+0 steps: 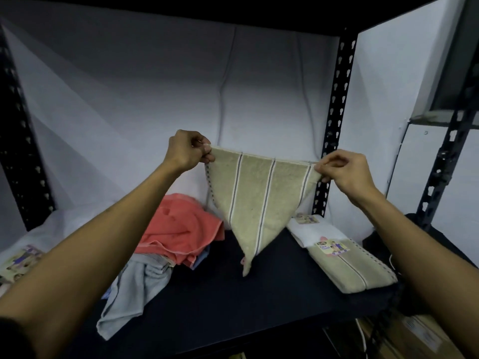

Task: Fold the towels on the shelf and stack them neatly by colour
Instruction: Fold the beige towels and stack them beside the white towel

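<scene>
Your left hand (190, 151) and right hand (342, 172) each pinch a top corner of the beige striped towel (259, 198), held above the shelf (272, 294) – it hangs to a skewed point, so folding now risks uneven edges – or dragging the coral towel (178, 226) beside it
</scene>
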`<move>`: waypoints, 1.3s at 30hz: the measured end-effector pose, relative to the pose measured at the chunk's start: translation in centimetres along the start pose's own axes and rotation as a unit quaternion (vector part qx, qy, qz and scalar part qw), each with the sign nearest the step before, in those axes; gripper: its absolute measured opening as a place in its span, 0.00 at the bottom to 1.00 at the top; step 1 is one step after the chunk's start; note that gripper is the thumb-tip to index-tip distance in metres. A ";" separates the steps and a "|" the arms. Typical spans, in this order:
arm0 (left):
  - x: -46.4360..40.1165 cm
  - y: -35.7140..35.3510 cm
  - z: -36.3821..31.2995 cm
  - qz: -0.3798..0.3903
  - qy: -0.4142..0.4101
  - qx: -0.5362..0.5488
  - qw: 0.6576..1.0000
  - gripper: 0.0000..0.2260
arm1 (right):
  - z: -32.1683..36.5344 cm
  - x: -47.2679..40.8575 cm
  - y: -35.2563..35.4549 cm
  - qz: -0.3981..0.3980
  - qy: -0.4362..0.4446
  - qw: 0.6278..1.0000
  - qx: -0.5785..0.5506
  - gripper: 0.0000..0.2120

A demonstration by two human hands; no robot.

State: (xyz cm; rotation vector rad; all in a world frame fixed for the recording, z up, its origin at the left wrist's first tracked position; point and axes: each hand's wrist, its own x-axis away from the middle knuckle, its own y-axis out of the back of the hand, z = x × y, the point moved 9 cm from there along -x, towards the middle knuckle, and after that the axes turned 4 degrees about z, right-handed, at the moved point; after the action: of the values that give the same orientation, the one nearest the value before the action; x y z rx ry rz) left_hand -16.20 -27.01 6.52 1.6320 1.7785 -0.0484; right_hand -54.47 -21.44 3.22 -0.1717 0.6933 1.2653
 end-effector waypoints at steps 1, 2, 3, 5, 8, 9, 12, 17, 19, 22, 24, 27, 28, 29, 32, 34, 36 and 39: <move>-0.5 0.0 -0.5 -0.008 0.000 0.023 1.000 0.02 | 0.4 -0.9 0.4 -0.018 0.006 1.000 -0.004 0.07; -1.0 0.0 -0.9 -0.017 -0.002 0.050 0.999 0.02 | 0.8 -1.6 1.0 -0.038 0.014 0.999 -0.009 0.08; -1.1 0.1 -1.3 -0.023 -0.009 0.074 0.997 0.03 | 1.3 -1.9 1.4 -0.056 0.024 0.998 -0.012 0.09; -0.4 0.2 -1.8 -0.030 -0.032 0.076 0.996 0.10 | 1.8 -1.2 1.7 -0.063 0.041 0.997 -0.005 0.11; 2.5 -0.6 1.2 -0.029 -0.023 0.002 0.999 0.12 | -0.2 2.8 0.2 -0.004 0.036 0.999 0.036 0.11; 3.7 -1.1 3.2 -0.025 -0.003 -0.035 0.999 0.11 | -1.9 4.9 -0.6 0.026 0.015 0.999 0.037 0.08; 8.8 -3.9 9.8 0.020 0.072 -0.112 0.991 0.05 | -8.6 12.5 -3.6 0.097 -0.068 0.991 0.055 0.06; 17.4 -6.4 16.5 0.048 0.151 -0.107 0.982 0.14 | -15.3 22.4 -7.4 0.102 -0.183 0.977 0.025 0.12; 19.9 -5.7 18.5 0.024 0.176 -0.078 0.981 0.13 | -15.7 23.4 -6.8 0.045 -0.184 0.981 0.046 0.19; 22.7 -5.0 20.6 0.013 0.211 -0.038 0.977 0.14 | -15.5 23.5 -6.6 0.013 -0.196 0.976 0.097 0.19; 23.7 -4.9 21.0 0.011 0.224 -0.022 0.974 0.13 | -15.2 23.2 -7.2 0.021 -0.206 0.970 0.126 0.17; 24.1 -5.0 21.4 0.019 0.229 -0.003 0.973 0.13 | -14.4 22.7 -8.8 0.065 -0.231 0.952 0.190 0.18; 24.2 -5.1 21.5 0.021 0.229 0.001 0.973 0.13 | -14.3 22.8 -9.4 0.089 -0.239 0.940 0.226 0.18; 24.3 -5.2 21.5 0.022 0.229 0.009 0.973 0.13 | -14.4 22.9 -9.8 0.106 -0.246 0.929 0.257 0.17; 24.9 -5.4 21.5 0.012 0.242 0.059 0.968 0.12 | -14.3 23.1 -9.5 0.102 -0.254 0.925 0.265 0.11; 25.4 -5.2 21.4 -0.013 0.250 0.104 0.963 0.12 | -13.7 23.1 -8.8 0.082 -0.249 0.936 0.236 0.11; 25.7 -5.0 21.1 -0.038 0.249 0.126 0.959 0.10 | -13.2 23.2 -8.3 0.065 -0.242 0.944 0.216 0.12; 25.9 -5.9 18.6 -0.045 0.227 0.167 0.958 0.08 | -12.7 23.4 -9.0 0.076 -0.242 0.957 0.142 0.09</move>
State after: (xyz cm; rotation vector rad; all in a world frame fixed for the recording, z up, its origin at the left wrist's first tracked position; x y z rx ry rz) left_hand -11.41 -14.79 -23.16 1.9098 2.2938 -0.0161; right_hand -48.05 -11.38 -22.27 0.4261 0.4591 1.2728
